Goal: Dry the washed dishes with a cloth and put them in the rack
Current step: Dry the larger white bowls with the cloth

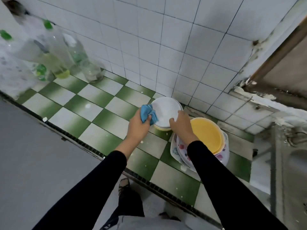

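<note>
Bottles [58, 52] crowd the far left of the green-and-white checked counter [93, 112], clear plastic, some green-capped, all rather blurred. Moving right, your left arm reaches forward in a black sleeve, wrist straight, and your left hand [138, 125] has its fingers curled tight round a bunched blue cloth [148, 113]. The cloth sits against the left edge of the white plate [166, 108]. That plate lies by the tiled back wall, resting on a cream-coloured dish [163, 129] that shows just beneath it. Your right hand [181, 123] comes in from the other side, knuckles up. Its thumb lies on the plate's upper face and its fingers are hooked over the near right rim, so it has the plate gripped. Just beside that wrist a yellow bowl [206, 133] sits on a stack of patterned plates [181, 150], your right sleeve crossing over them. At the far right, a steel sink [290, 155] shows at the edge.
</note>
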`<act>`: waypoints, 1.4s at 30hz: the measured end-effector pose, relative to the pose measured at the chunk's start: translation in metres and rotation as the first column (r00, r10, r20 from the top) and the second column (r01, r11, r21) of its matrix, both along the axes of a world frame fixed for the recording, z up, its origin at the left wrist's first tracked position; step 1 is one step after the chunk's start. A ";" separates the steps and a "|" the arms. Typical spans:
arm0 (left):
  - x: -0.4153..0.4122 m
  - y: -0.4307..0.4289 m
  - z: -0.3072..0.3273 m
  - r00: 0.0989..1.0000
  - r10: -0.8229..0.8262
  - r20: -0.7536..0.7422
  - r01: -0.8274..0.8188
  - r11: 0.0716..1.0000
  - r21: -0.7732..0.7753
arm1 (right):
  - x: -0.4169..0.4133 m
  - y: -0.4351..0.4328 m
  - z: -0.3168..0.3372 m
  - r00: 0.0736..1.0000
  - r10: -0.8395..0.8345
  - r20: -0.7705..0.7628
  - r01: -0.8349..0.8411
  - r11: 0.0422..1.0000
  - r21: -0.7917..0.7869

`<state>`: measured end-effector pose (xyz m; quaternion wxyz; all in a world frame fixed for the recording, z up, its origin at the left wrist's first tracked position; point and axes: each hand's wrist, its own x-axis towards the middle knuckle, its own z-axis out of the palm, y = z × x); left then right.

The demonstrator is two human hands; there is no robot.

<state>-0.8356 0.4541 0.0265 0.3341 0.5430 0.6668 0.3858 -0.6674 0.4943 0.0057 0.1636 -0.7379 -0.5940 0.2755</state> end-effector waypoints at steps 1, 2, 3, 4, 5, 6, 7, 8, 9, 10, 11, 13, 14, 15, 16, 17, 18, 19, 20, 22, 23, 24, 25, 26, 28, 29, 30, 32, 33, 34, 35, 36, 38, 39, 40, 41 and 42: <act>-0.005 0.010 0.001 1.000 -0.021 0.022 0.021 1.000 0.000 | -0.003 0.006 -0.002 0.999 -0.035 0.007 0.035 0.999 -0.009; -0.010 0.019 0.002 0.998 -0.045 0.034 0.045 0.999 -0.007 | -0.005 0.011 -0.004 0.998 -0.066 0.014 0.066 0.998 -0.008; -0.015 0.028 0.003 0.997 -0.074 0.037 0.074 0.997 -0.012 | -0.006 0.017 -0.006 0.995 -0.096 0.016 0.096 0.995 -0.007; -0.019 0.036 0.003 0.994 -0.102 0.041 0.103 0.995 -0.009 | -0.007 0.022 -0.008 0.992 -0.123 0.019 0.123 0.992 -0.010; -0.024 0.043 0.002 0.990 -0.131 0.049 0.131 0.991 0.005 | -0.007 0.026 -0.010 0.989 -0.148 0.025 0.148 0.989 -0.022; -0.028 0.050 0.001 0.986 -0.153 0.060 0.152 0.988 0.017 | -0.008 0.029 -0.012 0.985 -0.169 0.040 0.171 0.985 -0.036; -0.032 0.055 0.000 0.983 -0.169 0.073 0.167 0.986 0.025 | -0.008 0.032 -0.014 0.981 -0.185 0.060 0.188 0.981 -0.052; -0.036 0.060 -0.002 0.980 -0.180 0.086 0.179 0.984 0.023 | -0.008 0.034 -0.017 0.978 -0.192 0.082 0.197 0.978 -0.064; -0.041 0.065 -0.003 0.976 -0.192 0.100 0.191 0.981 0.018 | -0.009 0.036 -0.020 0.976 -0.192 0.103 0.200 0.977 -0.071; -0.045 0.069 -0.005 0.972 -0.207 0.110 0.207 0.978 0.013 | -0.009 0.037 -0.023 0.974 -0.193 0.122 0.203 0.977 -0.072; -0.049 0.072 -0.006 0.967 -0.223 0.121 0.223 0.975 0.012 | -0.009 0.038 -0.025 0.970 -0.197 0.142 0.208 0.976 -0.067; -0.055 0.079 -0.009 0.959 -0.247 0.140 0.249 0.968 0.005 | -0.010 0.039 -0.029 0.961 -0.203 0.187 0.216 0.975 -0.052; -0.058 0.081 -0.010 0.956 -0.255 0.143 0.257 0.966 -0.002 | -0.011 0.039 -0.031 0.957 -0.203 0.209 0.217 0.975 -0.045; -0.060 0.083 -0.010 0.955 -0.259 0.143 0.263 0.965 -0.006 | -0.012 0.038 -0.032 0.953 -0.201 0.226 0.215 0.976 -0.040; -0.061 0.085 -0.011 0.954 -0.262 0.144 0.266 0.964 -0.011 | -0.013 0.037 -0.033 0.950 -0.202 0.237 0.217 0.976 -0.038; -0.063 0.085 -0.012 0.953 -0.263 0.148 0.268 0.963 -0.015 | -0.013 0.037 -0.035 0.948 -0.205 0.243 0.221 0.975 -0.039; -0.064 0.086 -0.013 0.953 -0.265 0.149 0.270 0.963 -0.017 | -0.013 0.036 -0.036 0.947 -0.212 0.240 0.227 0.973 -0.038; -0.065 0.086 -0.014 0.952 -0.269 0.147 0.274 0.961 -0.018 | -0.014 0.035 -0.037 0.948 -0.222 0.230 0.236 0.971 -0.034; -0.066 0.086 -0.016 0.951 -0.273 0.146 0.279 0.960 -0.019 | -0.014 0.034 -0.038 0.948 -0.230 0.220 0.243 0.970 -0.034; -0.066 0.086 -0.018 0.952 -0.271 0.145 0.277 0.960 -0.028 | -0.015 0.032 -0.038 0.950 -0.235 0.207 0.246 0.969 -0.030; -0.066 0.085 -0.019 0.955 -0.262 0.143 0.269 0.962 -0.035 | -0.015 0.031 -0.038 0.951 -0.234 0.202 0.244 0.969 -0.027; -0.066 0.084 -0.020 0.958 -0.249 0.142 0.257 0.966 -0.039 | -0.015 0.029 -0.039 0.952 -0.236 0.196 0.245 0.969 -0.022; -0.066 0.082 -0.021 0.961 -0.235 0.145 0.243 0.969 -0.041 | -0.015 0.027 -0.039 0.953 -0.234 0.192 0.241 0.970 -0.017; -0.066 0.080 -0.023 0.964 -0.222 0.148 0.231 0.972 -0.042 | -0.016 0.025 -0.038 0.954 -0.228 0.194 0.235 0.972 -0.016; -0.066 0.073 -0.025 0.967 -0.203 0.157 0.211 0.976 -0.042 | -0.016 0.021 -0.037 0.955 -0.215 0.206 0.224 0.974 -0.022; -0.065 0.070 -0.026 0.969 -0.190 0.161 0.199 0.979 -0.042 | -0.017 0.019 -0.037 0.956 -0.204 0.213 0.214 0.976 -0.026; -0.065 0.067 -0.027 0.971 -0.174 0.166 0.184 0.982 -0.043 | -0.017 0.016 -0.037 0.957 -0.187 0.223 0.199 0.980 -0.031; -0.063 0.063 -0.028 0.973 -0.144 0.181 0.154 0.987 -0.041 | -0.017 0.012 -0.038 0.955 -0.160 0.248 0.172 0.985 -0.025; -0.062 0.061 -0.028 0.973 -0.134 0.185 0.144 0.989 -0.038 | -0.017 0.009 -0.039 0.956 -0.152 0.253 0.162 0.987 -0.018; -0.061 0.059 -0.028 0.974 -0.128 0.187 0.136 0.990 -0.033 | -0.017 0.006 -0.039 0.957 -0.144 0.253 0.153 0.988 -0.016; -0.060 0.057 -0.028 0.975 -0.123 0.186 0.130 0.991 -0.027 | -0.018 0.003 -0.040 0.958 -0.129 0.255 0.138 0.990 -0.017; -0.060 0.055 -0.029 0.976 -0.120 0.182 0.126 0.992 -0.019 | -0.018 0.000 -0.040 0.959 -0.115 0.257 0.123 0.992 -0.014; -0.060 0.051 -0.029 0.977 -0.121 0.178 0.123 0.992 0.001 | -0.019 -0.006 -0.040 0.960 -0.090 0.265 0.093 0.996 0.001; -0.060 0.049 -0.029 0.976 -0.118 0.181 0.120 0.993 0.005 | -0.021 -0.010 -0.040 0.960 -0.082 0.267 0.084 0.996 0.006; -0.060 0.046 -0.029 0.976 -0.114 0.187 0.115 0.993 0.008 | -0.022 -0.014 -0.039 0.962 -0.073 0.264 0.073 0.997 0.008; -0.060 0.044 -0.029 0.975 -0.109 0.194 0.109 0.994 0.009 | -0.023 -0.017 -0.040 0.963 -0.063 0.261 0.062 0.998 0.012; -0.060 0.041 -0.029 0.974 -0.107 0.200 0.107 0.994 0.013 | -0.025 -0.020 -0.042 0.964 -0.053 0.260 0.051 0.999 0.017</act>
